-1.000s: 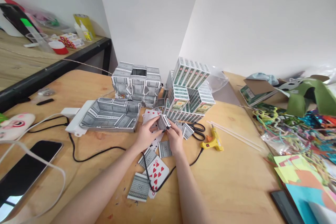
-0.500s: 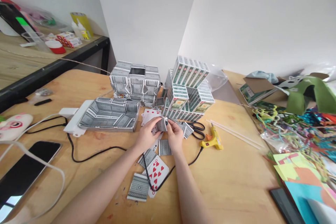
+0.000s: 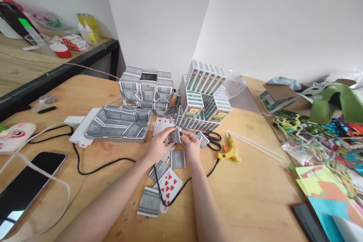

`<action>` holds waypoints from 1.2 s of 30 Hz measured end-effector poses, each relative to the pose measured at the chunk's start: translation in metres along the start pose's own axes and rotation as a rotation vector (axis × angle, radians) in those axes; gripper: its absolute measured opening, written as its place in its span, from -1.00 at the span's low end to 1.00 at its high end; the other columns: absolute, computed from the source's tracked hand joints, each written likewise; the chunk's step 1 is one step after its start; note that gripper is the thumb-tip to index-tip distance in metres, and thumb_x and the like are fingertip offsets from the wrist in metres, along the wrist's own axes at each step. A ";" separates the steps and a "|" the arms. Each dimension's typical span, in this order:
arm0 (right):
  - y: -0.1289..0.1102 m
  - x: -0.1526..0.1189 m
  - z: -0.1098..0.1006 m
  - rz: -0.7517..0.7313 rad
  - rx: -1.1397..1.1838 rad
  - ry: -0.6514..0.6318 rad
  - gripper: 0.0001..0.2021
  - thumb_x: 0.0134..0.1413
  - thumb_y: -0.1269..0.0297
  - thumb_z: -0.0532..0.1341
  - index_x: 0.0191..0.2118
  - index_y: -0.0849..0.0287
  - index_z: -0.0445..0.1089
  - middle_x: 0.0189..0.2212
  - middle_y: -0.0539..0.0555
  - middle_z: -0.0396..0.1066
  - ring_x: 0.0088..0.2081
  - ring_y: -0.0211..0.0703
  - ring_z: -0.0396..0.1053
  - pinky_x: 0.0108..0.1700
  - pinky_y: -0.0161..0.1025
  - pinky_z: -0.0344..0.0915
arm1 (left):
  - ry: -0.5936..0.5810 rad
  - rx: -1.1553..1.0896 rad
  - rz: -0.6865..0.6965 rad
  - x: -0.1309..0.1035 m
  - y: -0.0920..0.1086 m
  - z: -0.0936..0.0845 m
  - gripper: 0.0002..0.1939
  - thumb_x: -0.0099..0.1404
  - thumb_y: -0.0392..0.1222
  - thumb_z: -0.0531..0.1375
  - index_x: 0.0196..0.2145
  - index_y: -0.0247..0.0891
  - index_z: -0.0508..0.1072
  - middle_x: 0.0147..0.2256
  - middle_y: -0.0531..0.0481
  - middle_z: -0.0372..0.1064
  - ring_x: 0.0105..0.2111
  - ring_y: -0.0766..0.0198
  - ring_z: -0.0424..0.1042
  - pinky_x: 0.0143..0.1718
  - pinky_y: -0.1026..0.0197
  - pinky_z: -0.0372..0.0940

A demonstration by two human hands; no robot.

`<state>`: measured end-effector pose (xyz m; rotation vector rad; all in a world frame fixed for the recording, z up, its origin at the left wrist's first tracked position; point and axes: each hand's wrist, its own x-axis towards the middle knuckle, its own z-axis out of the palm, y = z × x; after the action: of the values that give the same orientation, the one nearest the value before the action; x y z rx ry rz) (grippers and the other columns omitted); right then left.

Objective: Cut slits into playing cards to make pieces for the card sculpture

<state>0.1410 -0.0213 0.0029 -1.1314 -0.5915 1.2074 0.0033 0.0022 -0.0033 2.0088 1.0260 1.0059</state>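
Note:
Between my two hands is a bent playing card (image 3: 175, 135) with its grey patterned back showing. My left hand (image 3: 158, 146) pinches its left side, thumb below and fingers above. At the card's right edge, my right hand (image 3: 191, 146) closes its thumb and fingertips on it. Below them lie a folded grey-backed card (image 3: 178, 159), a nine of hearts (image 3: 170, 187) and another grey-backed card (image 3: 149, 201). Face-up cards (image 3: 161, 124) with red diamonds lie just beyond my left hand. Black-handled scissors (image 3: 214, 140) rest right of my right hand, partly under cards.
A yellow glue gun (image 3: 231, 152) lies at right, its black cord (image 3: 184, 186) looping over the cards. Behind stand an open card-covered tray (image 3: 119, 138), a card-covered box (image 3: 147, 90) and stacked card packs (image 3: 198, 98). A phone (image 3: 28, 189) lies at left, glue sticks (image 3: 255, 145) at right.
My right hand has shifted slightly right, and the card between my hands has turned a little, showing more of its back. My left hand keeps nearly the same place.

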 end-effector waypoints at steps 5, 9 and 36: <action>-0.002 -0.001 0.001 -0.007 -0.010 0.026 -0.79 -0.31 0.27 0.30 -0.42 0.20 0.43 -0.52 0.02 0.48 -0.51 -0.21 0.37 -0.37 -0.24 0.30 | 0.008 0.014 0.005 -0.001 0.001 0.000 -0.42 0.06 -0.42 0.14 0.05 -0.15 0.20 0.03 -0.06 0.25 0.00 0.16 0.29 -0.01 0.05 0.28; 0.002 -0.001 0.001 -0.046 -0.065 0.048 -0.80 -0.30 0.24 0.30 -0.43 0.21 0.43 -0.52 0.03 0.49 -0.50 -0.18 0.39 -0.37 -0.22 0.31 | 0.002 0.014 0.007 -0.001 0.001 0.000 -0.41 0.05 -0.42 0.14 0.06 -0.16 0.19 0.03 -0.07 0.25 0.00 0.16 0.29 -0.01 0.04 0.27; 0.007 0.001 -0.001 -0.138 -0.267 0.056 -0.77 -0.07 0.13 0.15 -0.42 0.20 0.40 -0.50 0.02 0.44 -0.47 -0.19 0.36 -0.42 -0.28 0.32 | 0.076 0.109 0.041 0.001 0.009 -0.003 -0.45 0.02 -0.39 0.19 0.00 -0.14 0.26 -0.01 -0.08 0.25 0.01 0.10 0.23 0.04 -0.04 0.18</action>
<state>0.1395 -0.0211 -0.0043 -1.3208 -0.7925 0.9946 0.0045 -0.0005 0.0058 2.1009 1.1050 1.0758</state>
